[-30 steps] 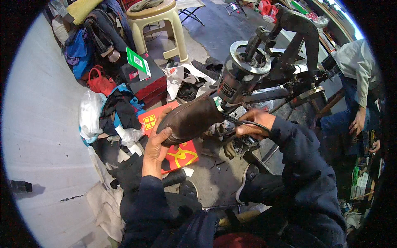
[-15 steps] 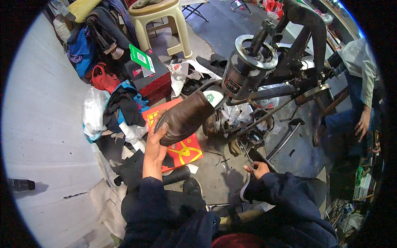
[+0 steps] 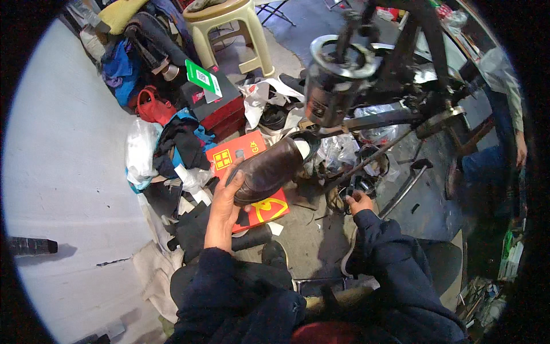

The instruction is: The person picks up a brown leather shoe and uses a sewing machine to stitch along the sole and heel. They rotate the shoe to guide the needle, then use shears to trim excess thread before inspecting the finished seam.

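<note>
My left hand (image 3: 224,205) grips a brown leather shoe (image 3: 268,173) by its toe, thumb on top and fingers below. The shoe's opening, with a pale insole, points up toward a dark metal machine (image 3: 332,106) with a round cylinder head. Its heel end lies close under the machine's arm, and I cannot tell whether they touch. My right hand (image 3: 359,202) is closed with its fingertips together, below the machine's long rod. A dark, thin piece shows at those fingertips, too small to name.
Below the shoe lies a red and yellow box (image 3: 238,152). Bags and cloths (image 3: 172,143) pile along the left wall. A cream stool (image 3: 229,34) stands at the back, near a dark red box (image 3: 220,114) with a green card (image 3: 203,79). Another person's arm (image 3: 518,129) shows at right.
My right hand has moved forward, away from my body. The shoe has shifted slightly right and nearer to me, still in my left hand. The whole view has shifted a little.
</note>
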A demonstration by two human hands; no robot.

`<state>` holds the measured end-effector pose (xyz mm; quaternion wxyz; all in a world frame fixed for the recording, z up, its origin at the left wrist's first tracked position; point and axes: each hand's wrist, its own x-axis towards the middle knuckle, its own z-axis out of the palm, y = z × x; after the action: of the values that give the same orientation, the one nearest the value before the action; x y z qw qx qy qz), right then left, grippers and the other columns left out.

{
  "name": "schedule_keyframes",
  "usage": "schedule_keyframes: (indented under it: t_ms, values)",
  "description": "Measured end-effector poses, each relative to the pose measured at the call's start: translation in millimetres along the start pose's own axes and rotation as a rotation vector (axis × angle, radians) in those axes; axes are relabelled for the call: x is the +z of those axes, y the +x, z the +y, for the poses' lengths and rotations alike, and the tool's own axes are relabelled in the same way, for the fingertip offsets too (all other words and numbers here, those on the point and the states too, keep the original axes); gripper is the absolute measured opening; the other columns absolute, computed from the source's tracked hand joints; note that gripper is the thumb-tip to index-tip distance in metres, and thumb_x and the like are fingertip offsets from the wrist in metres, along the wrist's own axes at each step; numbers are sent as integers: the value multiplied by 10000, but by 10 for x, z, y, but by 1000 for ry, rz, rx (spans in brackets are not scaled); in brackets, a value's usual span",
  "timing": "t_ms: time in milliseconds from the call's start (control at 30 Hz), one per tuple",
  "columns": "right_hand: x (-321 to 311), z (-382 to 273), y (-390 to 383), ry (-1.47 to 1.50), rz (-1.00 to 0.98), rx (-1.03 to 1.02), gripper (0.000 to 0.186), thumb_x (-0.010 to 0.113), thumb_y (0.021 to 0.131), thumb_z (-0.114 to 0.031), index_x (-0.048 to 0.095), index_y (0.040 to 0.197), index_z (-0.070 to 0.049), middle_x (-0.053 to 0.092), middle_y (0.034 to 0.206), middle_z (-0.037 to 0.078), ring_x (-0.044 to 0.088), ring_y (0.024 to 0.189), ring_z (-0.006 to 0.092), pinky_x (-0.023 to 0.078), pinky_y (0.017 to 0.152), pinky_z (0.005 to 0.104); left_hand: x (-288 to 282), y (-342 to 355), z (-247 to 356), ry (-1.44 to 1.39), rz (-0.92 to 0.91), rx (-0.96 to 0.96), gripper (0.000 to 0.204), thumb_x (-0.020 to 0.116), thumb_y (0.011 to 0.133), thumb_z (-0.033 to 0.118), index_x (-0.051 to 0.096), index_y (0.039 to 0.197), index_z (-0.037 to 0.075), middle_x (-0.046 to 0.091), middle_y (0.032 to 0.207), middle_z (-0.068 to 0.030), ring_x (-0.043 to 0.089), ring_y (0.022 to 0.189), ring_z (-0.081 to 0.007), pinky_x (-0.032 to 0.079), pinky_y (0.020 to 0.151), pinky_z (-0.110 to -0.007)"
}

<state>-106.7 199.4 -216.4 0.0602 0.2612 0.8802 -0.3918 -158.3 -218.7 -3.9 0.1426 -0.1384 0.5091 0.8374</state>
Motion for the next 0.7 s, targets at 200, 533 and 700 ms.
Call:
schedule_keyframes:
  t_ms: [200,533,700]
  values:
    - [-780,-1690,-785,343,42,-687,310,705,977,-215,687,1200,0,690,1142,126,687,982,242,531,902,353,352,-277,105,106,-167,-30,660,631,1022,509,494,1503,78,728,1132,-58,708,759,-100,421,403,-235]
    - [-1297,-1374,-1463,1177,-562,36,374,644,1048,-330,723,1094,32,757,1036,86,704,900,184,548,872,354,1254,-1049,-205,226,-182,-166,525,501,1080,523,626,1309,67,711,1023,-37,661,724,-101,443,435,-271]
    - [-1479,-999,-1684,1138,-437,-23,373,622,1067,-317,711,1126,41,750,1059,92,696,912,178,545,878,351,1598,-1135,-502,105,-205,-134,525,492,1085,522,611,1340,79,725,1117,-71,704,806,-170,529,497,-324]
